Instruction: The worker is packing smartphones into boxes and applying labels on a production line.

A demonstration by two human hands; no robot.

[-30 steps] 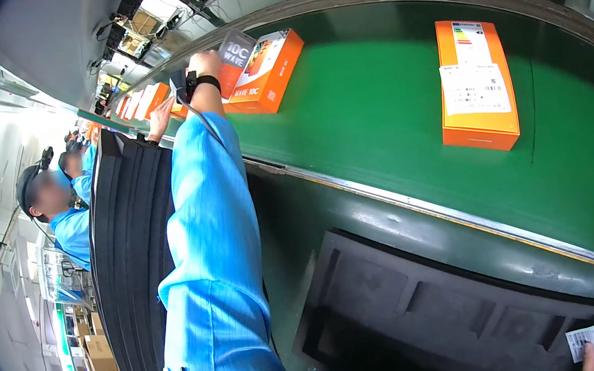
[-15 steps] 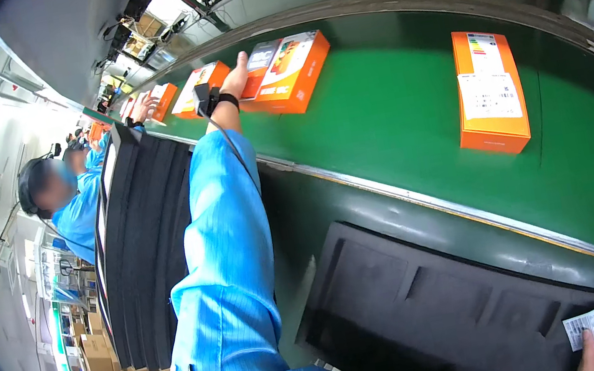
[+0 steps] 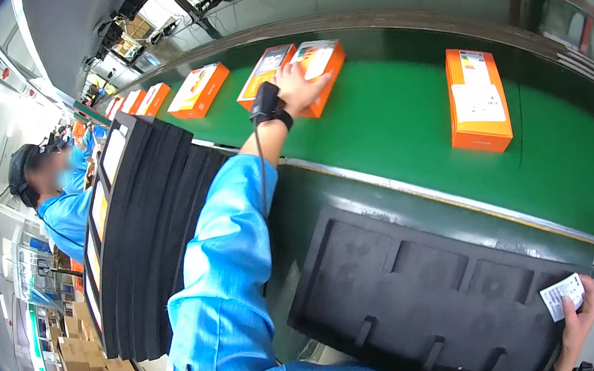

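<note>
- A stack of black foam trays stands left of the left grip, near its forearm.
- An orange box lies just left of the left grip, beside the next box.
- The left grip spreads its fingers over the top of a second orange box on the green belt; whether it grasps it, I cannot tell. The box looks light, stiff and rather slippery, best held across its long sides.
- A lone orange box lies well right of the left grip.
- The right grip pinches a white label, likely thin and bendy, best held by an edge.
</note>
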